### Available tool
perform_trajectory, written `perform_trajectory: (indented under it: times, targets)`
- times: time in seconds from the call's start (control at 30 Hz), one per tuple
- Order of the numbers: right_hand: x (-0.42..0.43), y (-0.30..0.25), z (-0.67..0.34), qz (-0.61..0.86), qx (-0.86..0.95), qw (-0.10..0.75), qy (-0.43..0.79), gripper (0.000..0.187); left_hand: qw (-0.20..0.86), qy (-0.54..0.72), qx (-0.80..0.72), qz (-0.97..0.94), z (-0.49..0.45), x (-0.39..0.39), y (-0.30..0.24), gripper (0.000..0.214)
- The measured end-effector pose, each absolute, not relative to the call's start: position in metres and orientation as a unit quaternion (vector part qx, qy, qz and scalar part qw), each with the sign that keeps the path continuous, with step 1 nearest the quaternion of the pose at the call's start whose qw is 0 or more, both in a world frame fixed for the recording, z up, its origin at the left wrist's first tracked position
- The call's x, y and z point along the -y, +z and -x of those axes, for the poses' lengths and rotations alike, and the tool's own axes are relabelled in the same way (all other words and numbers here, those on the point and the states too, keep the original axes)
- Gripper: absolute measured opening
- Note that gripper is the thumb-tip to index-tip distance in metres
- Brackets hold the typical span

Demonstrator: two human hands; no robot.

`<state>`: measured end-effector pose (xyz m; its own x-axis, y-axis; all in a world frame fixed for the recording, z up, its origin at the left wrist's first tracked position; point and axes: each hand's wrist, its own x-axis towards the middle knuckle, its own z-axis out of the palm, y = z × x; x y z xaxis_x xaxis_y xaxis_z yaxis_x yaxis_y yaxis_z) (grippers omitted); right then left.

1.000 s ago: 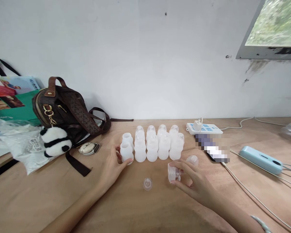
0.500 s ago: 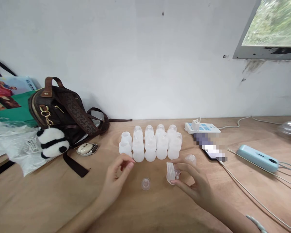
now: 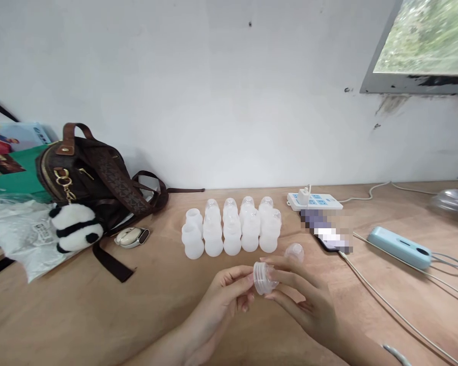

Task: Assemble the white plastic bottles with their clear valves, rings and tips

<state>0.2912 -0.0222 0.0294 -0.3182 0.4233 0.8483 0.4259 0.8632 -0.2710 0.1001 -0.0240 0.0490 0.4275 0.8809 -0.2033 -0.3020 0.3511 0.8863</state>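
Note:
My right hand (image 3: 305, 295) grips a clear ribbed screw collar (image 3: 262, 278), a bottle part, turned on its side with its threaded end to the left. Against that end press the closed thumb and fingertips of my left hand (image 3: 231, 292); whatever they hold is hidden. Behind the hands stand several small milky-white baby bottles (image 3: 213, 239) in two rows. Most carry clear domed caps, but the ones at the left end, such as this uncapped bottle (image 3: 193, 241), have bare necks. A loose clear dome cap (image 3: 294, 252) lies just beyond my right hand.
At the left are a brown backpack (image 3: 95, 178), a panda plush (image 3: 76, 229), a plastic bag (image 3: 19, 234) and a computer mouse (image 3: 130, 237). On the right lie a power strip (image 3: 328, 201), a phone (image 3: 322, 231), a light-blue handheld device (image 3: 399, 246) and a white cable (image 3: 381, 292).
My left hand has moved right and met the collar in my right hand. The clear teat-like disc that lay on the table between the hands no longer shows. The view has shifted slightly.

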Motion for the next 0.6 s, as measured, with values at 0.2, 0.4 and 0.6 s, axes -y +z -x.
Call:
perform_trajectory:
  times: [0.2, 0.4, 0.6]
  targets:
    - [0.0283, 0.0322, -0.2893, 0.262, 0.82, 0.51, -0.01, 0.013, 0.774, 0.405, -0.375, -0.308, -0.1033, 0.0264, 0.0446, 0.039]
    - [0.0298, 0.0321, -0.2905, 0.265, 0.818, 0.511, -0.012, 0.011, 0.797, 0.393, -0.383, -0.253, -0.1002, 0.0248, 0.043, 0.044]
    - [0.0296, 0.0328, -0.2924, 0.263, 0.829, 0.494, -0.008, 0.014, 0.805, 0.363, -0.378, -0.279, -0.0983, 0.0198, 0.0492, 0.04]
